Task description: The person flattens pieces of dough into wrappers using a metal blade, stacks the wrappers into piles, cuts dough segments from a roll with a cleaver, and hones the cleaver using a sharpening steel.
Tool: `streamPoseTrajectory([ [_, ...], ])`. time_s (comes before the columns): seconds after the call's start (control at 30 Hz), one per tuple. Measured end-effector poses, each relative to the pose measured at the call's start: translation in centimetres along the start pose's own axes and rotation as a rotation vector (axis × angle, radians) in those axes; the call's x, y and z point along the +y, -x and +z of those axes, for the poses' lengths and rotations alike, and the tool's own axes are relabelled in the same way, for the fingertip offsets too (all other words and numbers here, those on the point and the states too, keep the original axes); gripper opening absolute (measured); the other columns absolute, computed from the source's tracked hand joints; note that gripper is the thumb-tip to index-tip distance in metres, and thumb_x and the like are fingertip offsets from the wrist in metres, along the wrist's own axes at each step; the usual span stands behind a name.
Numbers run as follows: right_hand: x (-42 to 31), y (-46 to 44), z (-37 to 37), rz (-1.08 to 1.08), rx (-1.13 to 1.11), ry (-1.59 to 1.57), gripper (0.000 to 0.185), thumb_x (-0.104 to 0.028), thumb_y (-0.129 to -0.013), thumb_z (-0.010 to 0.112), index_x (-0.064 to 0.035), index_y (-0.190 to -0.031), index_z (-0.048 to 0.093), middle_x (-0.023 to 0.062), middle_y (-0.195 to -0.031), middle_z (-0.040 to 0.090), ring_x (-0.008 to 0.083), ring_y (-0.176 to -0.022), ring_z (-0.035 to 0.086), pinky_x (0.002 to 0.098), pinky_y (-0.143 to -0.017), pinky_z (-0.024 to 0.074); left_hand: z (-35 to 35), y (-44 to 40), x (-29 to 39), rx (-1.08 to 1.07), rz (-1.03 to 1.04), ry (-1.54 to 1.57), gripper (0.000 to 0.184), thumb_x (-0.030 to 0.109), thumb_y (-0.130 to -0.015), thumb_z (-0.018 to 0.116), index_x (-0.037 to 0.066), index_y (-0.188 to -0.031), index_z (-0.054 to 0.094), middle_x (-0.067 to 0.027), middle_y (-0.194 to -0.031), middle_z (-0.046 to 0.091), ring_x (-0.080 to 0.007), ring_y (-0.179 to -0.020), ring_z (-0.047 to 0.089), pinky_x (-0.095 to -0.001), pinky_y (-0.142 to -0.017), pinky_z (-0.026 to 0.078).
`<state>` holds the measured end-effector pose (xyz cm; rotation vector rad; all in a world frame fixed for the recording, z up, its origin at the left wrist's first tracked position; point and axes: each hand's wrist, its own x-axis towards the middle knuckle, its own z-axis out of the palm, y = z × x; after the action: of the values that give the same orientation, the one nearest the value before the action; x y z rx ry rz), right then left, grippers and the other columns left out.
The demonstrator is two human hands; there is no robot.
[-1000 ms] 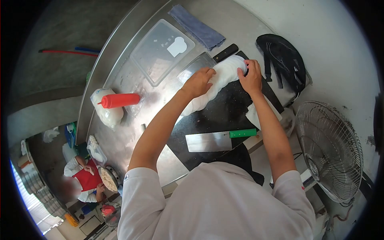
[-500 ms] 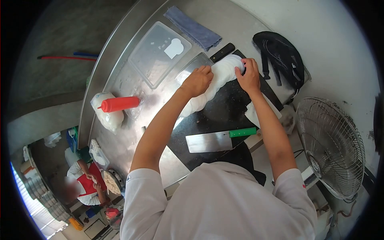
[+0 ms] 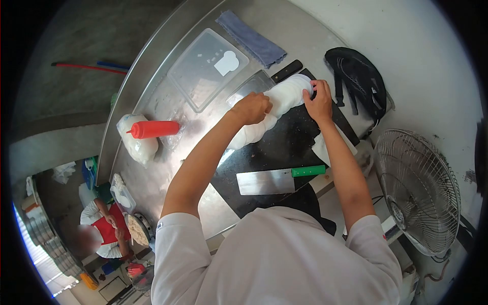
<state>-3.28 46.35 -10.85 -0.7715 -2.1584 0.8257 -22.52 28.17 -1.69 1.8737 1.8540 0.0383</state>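
A row of thin, white, overlapping dough rounds (image 3: 254,133) lies slantwise across the black cutting board (image 3: 244,178). My left hand (image 3: 252,108) is closed on the row near its middle, fingers curled down; its fingertips are partly hidden. At the far right end, my right hand (image 3: 319,99) has thumb and fingers bent around the edge of the outermost rounds. Closer to my body, a cleaver (image 3: 265,182) with a green handle rests flat on the board. Past the row lies a black-handled knife (image 3: 286,71), next to a clear plastic container (image 3: 249,87).
On the metal table are a clear lid (image 3: 195,76), a folded blue cloth (image 3: 251,39), a red squeeze bottle (image 3: 155,129) and a white-filled bag (image 3: 137,145). A black bag (image 3: 356,81) and a wire fan (image 3: 419,193) stand right. A person in a red apron (image 3: 105,229) works at lower left.
The view has shifted slightly, so the table things appear a little lower and to the right. Both hands stay at the row of dough rounds with almost the same grip.
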Motion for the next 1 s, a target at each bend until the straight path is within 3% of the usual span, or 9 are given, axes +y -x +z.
streamPoseTrajectory([
  [0.17,-0.1,0.0,0.1,-0.014,0.01,0.012,0.032,-0.012,-0.082,0.076,-0.0024,-0.107,0.058,0.0149,-0.105,0.06,0.0335,-0.096,0.061,0.0444,-0.086,0.0507,-2.1,3.2,1.7,-0.067,0.206,-0.02,0.017,0.007,-0.064,0.076,0.005,-0.076,0.064,-0.0127,-0.095,0.064,-0.034,-0.106,0.06,-0.0417,-0.091,0.051],
  [0.33,-0.2,0.1,0.0,-0.018,0.009,0.006,0.031,-0.01,-0.082,0.076,-0.0023,-0.106,0.058,0.015,-0.104,0.06,0.0339,-0.096,0.06,0.0444,-0.086,0.0503,-7.8,10.3,6.6,-0.304,-0.159,0.197,0.015,0.008,-0.075,0.072,0.003,-0.086,0.064,-0.0159,-0.088,0.068,-0.0355,-0.092,0.067,-0.0446,-0.083,0.053],
  [0.43,-0.2,0.1,0.1,-0.024,0.008,0.005,0.031,-0.009,-0.082,0.076,-0.0021,-0.106,0.058,0.015,-0.104,0.06,0.0341,-0.096,0.06,0.0445,-0.086,0.05,-9.1,14.0,4.7,-0.204,-0.25,0.427,0.013,0.006,-0.082,0.071,0.002,-0.091,0.062,-0.0157,-0.088,0.07,-0.0309,-0.09,0.069,-0.0397,-0.082,0.053],
  [0.5,-0.3,0.1,0.1,-0.021,0.006,0.006,0.031,-0.009,-0.082,0.076,-0.002,-0.106,0.058,0.0149,-0.104,0.059,0.0341,-0.096,0.06,0.0446,-0.087,0.0498,-10.1,16.0,2.6,-0.005,-0.249,0.633,0.01,0.007,-0.089,0.066,0.001,-0.094,0.059,-0.0138,-0.084,0.067,-0.0239,-0.081,0.065,-0.0385,-0.077,0.051],
  [0.53,-0.3,0.0,0.1,-0.027,0.002,0.019,0.031,-0.009,-0.082,0.076,-0.0019,-0.107,0.058,0.0148,-0.105,0.059,0.0341,-0.096,0.06,0.0446,-0.087,0.0499,-10.3,16.6,1.5,0.123,-0.204,0.647,0.009,0.006,-0.094,0.065,0.001,-0.098,0.058,-0.0098,-0.087,0.065,-0.0169,-0.086,0.062,-0.0352,-0.08,0.05],
  [0.63,-0.4,0.0,0.2,-0.025,-0.006,0.03,0.031,-0.008,-0.082,0.076,-0.0018,-0.107,0.058,0.0147,-0.105,0.059,0.0342,-0.097,0.06,0.0446,-0.087,0.0498,-11.3,16.7,-2.4,0.287,-0.306,0.654,0.01,0.01,-0.098,0.065,0.003,-0.103,0.06,-0.0048,-0.095,0.065,-0.0124,-0.092,0.06,-0.0324,-0.083,0.05],
  [0.83,-0.8,-0.2,0.2,-0.005,-0.036,0.055,0.033,-0.008,-0.081,0.076,-0.0012,-0.108,0.059,0.016,-0.11,0.059,0.0356,-0.1,0.059,0.0438,-0.089,0.0497,-13.7,10.9,-10.1,0.598,-0.384,0.915,0.02,0.016,-0.102,0.066,0.003,-0.116,0.062,-0.0056,-0.105,0.068,-0.0124,-0.093,0.064,-0.0318,-0.085,0.053],
  [1.0,-1.1,-0.5,0.3,0.026,-0.071,0.088,0.034,-0.008,-0.081,0.076,-0.0008,-0.109,0.059,0.0182,-0.114,0.058,0.0393,-0.107,0.059,0.0447,-0.094,0.0493,-14.4,5.2,-19.1,1.015,-0.314,1.364,0.033,0.017,-0.105,0.061,-0.001,-0.132,0.055,-0.0116,-0.121,0.07,-0.0219,-0.105,0.07,-0.038,-0.092,0.058],
])
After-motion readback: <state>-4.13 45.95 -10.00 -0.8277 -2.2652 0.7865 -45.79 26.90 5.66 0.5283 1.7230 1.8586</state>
